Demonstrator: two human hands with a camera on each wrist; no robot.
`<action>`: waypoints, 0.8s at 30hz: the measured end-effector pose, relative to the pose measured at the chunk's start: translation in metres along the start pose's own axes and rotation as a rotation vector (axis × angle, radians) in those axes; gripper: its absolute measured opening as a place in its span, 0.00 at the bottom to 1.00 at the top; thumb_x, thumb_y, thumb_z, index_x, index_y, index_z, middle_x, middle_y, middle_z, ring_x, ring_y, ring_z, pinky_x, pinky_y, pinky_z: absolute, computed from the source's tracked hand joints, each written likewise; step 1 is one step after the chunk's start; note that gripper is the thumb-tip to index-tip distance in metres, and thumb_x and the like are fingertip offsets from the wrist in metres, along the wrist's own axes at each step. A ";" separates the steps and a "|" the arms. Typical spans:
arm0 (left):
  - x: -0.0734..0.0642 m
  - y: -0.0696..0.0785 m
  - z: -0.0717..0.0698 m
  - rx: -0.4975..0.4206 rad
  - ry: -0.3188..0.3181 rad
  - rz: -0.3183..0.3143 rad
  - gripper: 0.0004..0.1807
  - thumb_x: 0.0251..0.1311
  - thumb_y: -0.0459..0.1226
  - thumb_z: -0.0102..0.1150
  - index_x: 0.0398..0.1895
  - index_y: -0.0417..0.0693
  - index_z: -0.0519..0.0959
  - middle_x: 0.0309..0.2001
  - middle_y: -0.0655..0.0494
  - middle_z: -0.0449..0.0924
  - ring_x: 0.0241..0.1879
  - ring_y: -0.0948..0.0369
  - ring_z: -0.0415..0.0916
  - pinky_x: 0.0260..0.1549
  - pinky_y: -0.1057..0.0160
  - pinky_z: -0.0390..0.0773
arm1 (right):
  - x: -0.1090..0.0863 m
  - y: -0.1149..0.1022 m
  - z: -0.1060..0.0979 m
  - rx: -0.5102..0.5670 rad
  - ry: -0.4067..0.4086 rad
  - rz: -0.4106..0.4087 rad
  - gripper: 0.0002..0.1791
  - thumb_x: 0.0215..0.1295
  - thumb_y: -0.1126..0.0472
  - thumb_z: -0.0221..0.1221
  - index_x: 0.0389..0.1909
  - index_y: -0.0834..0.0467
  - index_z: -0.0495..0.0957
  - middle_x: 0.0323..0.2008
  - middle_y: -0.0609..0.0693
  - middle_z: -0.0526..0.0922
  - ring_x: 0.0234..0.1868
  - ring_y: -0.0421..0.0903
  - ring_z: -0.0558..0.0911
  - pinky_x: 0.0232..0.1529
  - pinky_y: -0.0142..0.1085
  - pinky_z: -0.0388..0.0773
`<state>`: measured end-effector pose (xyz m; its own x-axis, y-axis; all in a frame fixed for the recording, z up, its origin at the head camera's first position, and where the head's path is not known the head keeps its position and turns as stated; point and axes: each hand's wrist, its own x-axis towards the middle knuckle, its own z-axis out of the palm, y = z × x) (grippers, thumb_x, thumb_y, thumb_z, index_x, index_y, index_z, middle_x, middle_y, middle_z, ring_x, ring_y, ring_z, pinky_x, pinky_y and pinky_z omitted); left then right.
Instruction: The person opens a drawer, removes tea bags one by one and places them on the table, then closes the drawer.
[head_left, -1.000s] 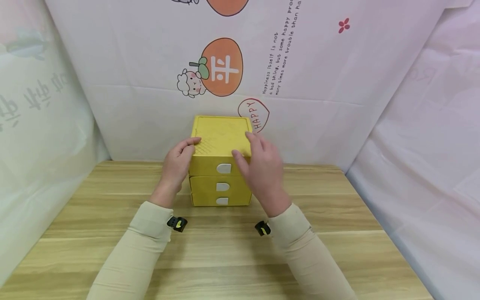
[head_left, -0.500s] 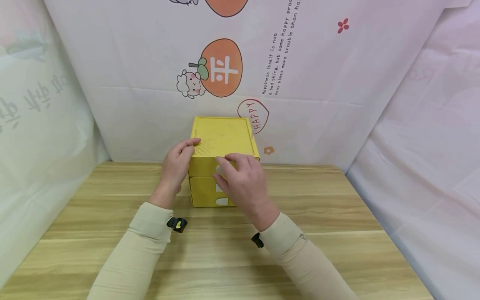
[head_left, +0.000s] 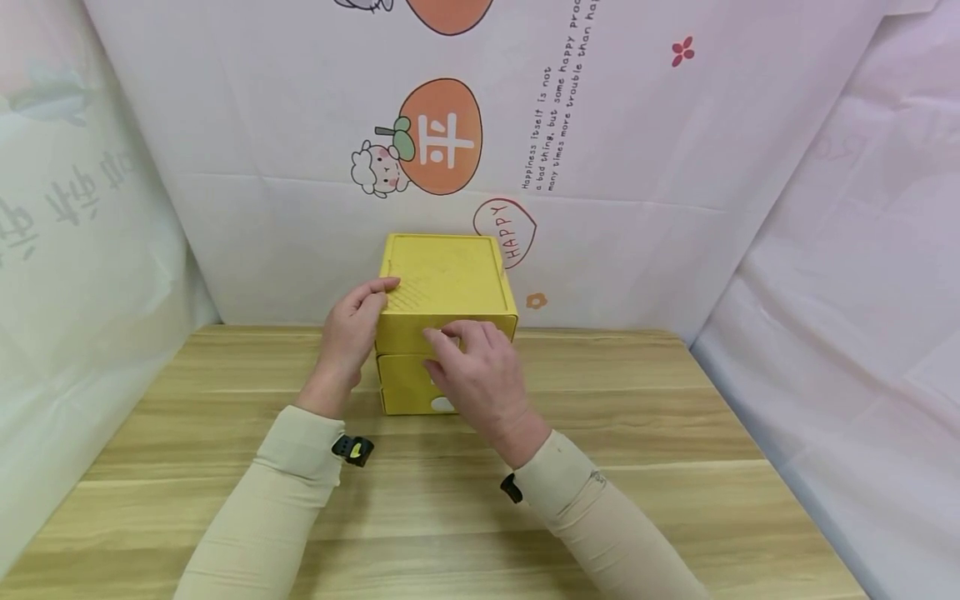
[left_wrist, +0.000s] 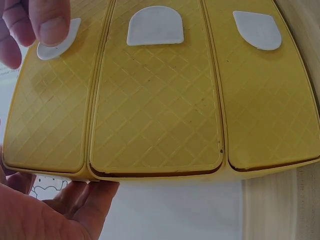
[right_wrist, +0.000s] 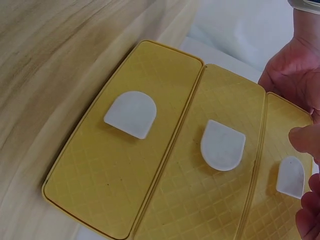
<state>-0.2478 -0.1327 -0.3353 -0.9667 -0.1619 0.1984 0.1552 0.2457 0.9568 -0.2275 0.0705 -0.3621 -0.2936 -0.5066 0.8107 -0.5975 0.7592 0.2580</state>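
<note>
A yellow three-drawer box (head_left: 450, 271) stands at the back of the table, each drawer front bearing a rounded white handle. My left hand (head_left: 351, 333) holds the box's left side, fingers bent over its top edge. In front of the box is my right hand (head_left: 483, 379), with thumb and fingers spread about the top drawer's handle (right_wrist: 291, 177). A right fingertip overlaps that handle in the left wrist view. The middle handle (right_wrist: 223, 145) and the bottom handle (right_wrist: 131, 114) show fully in the right wrist view. All the drawers are closed.
Under the box lies a wood-grain table (head_left: 420, 517). Behind it rises a white printed cloth (head_left: 615, 250) with cartoon figures and lettering. White sheets (head_left: 862, 275) hang along both sides. Each wrist wears a dark strap (head_left: 352, 450).
My right hand has moved from the box's top right edge down and left to the front of the top drawer. My left hand has stayed on the box's left side.
</note>
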 end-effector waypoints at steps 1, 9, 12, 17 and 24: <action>0.000 0.000 0.000 -0.002 0.001 -0.002 0.23 0.77 0.46 0.42 0.66 0.59 0.81 0.73 0.62 0.72 0.62 0.54 0.66 0.51 0.55 0.64 | 0.000 0.000 0.001 0.001 -0.005 0.001 0.21 0.59 0.52 0.76 0.52 0.51 0.85 0.45 0.51 0.85 0.43 0.49 0.84 0.44 0.39 0.83; 0.000 0.000 -0.001 -0.005 -0.005 0.007 0.23 0.78 0.47 0.42 0.66 0.58 0.81 0.74 0.61 0.72 0.74 0.60 0.64 0.59 0.53 0.64 | -0.001 -0.001 0.002 0.029 -0.013 0.009 0.20 0.60 0.55 0.76 0.52 0.53 0.84 0.44 0.52 0.84 0.41 0.49 0.83 0.41 0.39 0.83; 0.000 0.000 -0.001 -0.007 -0.007 0.008 0.23 0.78 0.47 0.42 0.66 0.59 0.81 0.73 0.61 0.72 0.72 0.59 0.65 0.58 0.53 0.64 | -0.001 -0.002 0.003 0.050 -0.010 0.010 0.20 0.59 0.57 0.76 0.51 0.54 0.84 0.43 0.52 0.83 0.40 0.50 0.83 0.40 0.38 0.82; 0.000 0.000 -0.002 -0.009 -0.010 0.006 0.23 0.78 0.47 0.42 0.66 0.59 0.81 0.73 0.63 0.73 0.66 0.57 0.66 0.55 0.53 0.63 | -0.002 -0.003 0.005 0.053 -0.015 0.019 0.19 0.60 0.58 0.76 0.50 0.54 0.84 0.42 0.52 0.83 0.39 0.49 0.83 0.39 0.38 0.82; 0.000 0.000 -0.001 -0.013 -0.007 0.004 0.23 0.78 0.47 0.42 0.66 0.59 0.81 0.73 0.62 0.73 0.76 0.60 0.62 0.70 0.50 0.64 | -0.001 -0.002 0.008 0.038 0.011 0.027 0.15 0.63 0.60 0.72 0.49 0.54 0.83 0.41 0.52 0.82 0.37 0.49 0.81 0.37 0.37 0.81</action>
<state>-0.2476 -0.1342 -0.3353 -0.9674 -0.1541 0.2008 0.1617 0.2341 0.9587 -0.2320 0.0668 -0.3677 -0.3016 -0.4813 0.8231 -0.6173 0.7565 0.2162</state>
